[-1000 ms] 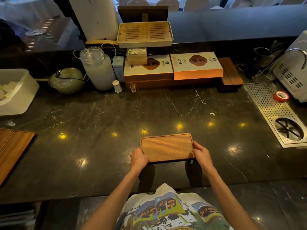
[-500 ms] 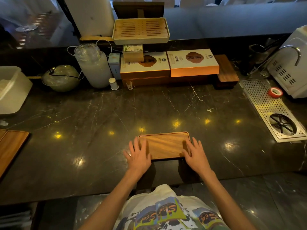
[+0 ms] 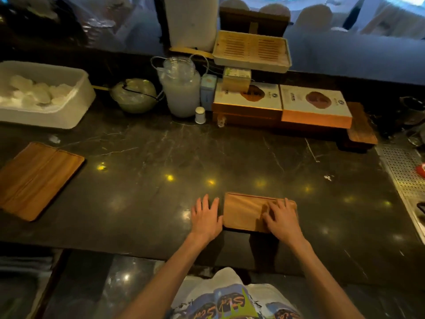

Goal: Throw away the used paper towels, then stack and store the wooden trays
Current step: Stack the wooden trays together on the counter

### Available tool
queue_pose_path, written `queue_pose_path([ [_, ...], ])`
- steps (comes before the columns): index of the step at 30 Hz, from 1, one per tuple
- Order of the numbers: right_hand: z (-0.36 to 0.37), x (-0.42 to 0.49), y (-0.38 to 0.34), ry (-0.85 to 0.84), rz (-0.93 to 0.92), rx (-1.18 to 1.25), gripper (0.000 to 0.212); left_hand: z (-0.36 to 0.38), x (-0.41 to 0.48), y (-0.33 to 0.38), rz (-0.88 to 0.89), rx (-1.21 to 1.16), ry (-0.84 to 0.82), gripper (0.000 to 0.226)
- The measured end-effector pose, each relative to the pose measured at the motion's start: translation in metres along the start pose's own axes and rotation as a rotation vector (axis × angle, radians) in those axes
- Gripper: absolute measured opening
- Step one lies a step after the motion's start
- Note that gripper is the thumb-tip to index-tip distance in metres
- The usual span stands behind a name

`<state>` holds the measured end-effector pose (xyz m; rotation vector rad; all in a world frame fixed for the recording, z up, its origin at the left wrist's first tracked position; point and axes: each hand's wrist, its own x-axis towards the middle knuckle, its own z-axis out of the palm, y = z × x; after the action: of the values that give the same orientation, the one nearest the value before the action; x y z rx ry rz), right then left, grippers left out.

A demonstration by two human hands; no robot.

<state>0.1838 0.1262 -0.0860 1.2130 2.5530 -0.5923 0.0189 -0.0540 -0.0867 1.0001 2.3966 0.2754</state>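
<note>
A white rectangular plastic bin (image 3: 76, 97) holding crumpled white paper towels (image 3: 34, 93) stands at the far left of the dark marble tabletop (image 3: 161, 153). Nearer the front edge on the left lie flat brown wooden trays (image 3: 39, 178), overlapping one another. Behind, toward the middle, stand a round glass bowl (image 3: 134, 95), a clear lidded plastic jug (image 3: 181, 88) and 2 orange-and-white flat boxes (image 3: 281, 104) under a slatted bamboo tea tray (image 3: 251, 50). At the front centre, the left hand (image 3: 205, 218) lies flat on the tabletop with fingers spread, its grip wide and holding nothing, just beside the left edge of a small rectangular brown wooden tray (image 3: 243, 211). The right hand (image 3: 281, 219) rests palm down on that tray's right half, fingers loosely spread, pressing rather than grasping. A perforated metal drain grid (image 3: 402, 171) fills the right edge.
</note>
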Motion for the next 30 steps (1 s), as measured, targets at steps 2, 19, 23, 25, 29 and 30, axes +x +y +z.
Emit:
queue_pose_path([
  [2,-0.013,0.016,-0.055,-0.036,-0.070,0.033,0.045,-0.027,0.000,-0.027,-0.076,-0.009,0.046,0.062],
  [19,0.049,0.089,-0.597,-0.463,-0.631,-0.137,0.045,-0.208,-0.081,-0.450,-0.992,-0.783,0.534,0.041],
  [23,0.072,0.103,-0.646,-0.549,-0.556,-0.024,0.052,-0.205,-0.083,-0.494,-1.086,-0.899,0.508,0.045],
  [25,0.081,0.112,-0.659,-0.578,-0.508,0.016,0.059,-0.198,-0.077,-0.506,-1.107,-0.976,0.477,0.049],
  [29,0.092,0.128,-0.662,-0.618,-0.474,-0.010,0.067,-0.189,-0.057,-0.511,-1.110,-1.205,0.511,0.025],
  [30,0.092,0.132,-0.659,-0.616,-0.475,-0.018,0.062,-0.187,-0.052,-0.509,-1.117,-1.248,0.538,0.018],
])
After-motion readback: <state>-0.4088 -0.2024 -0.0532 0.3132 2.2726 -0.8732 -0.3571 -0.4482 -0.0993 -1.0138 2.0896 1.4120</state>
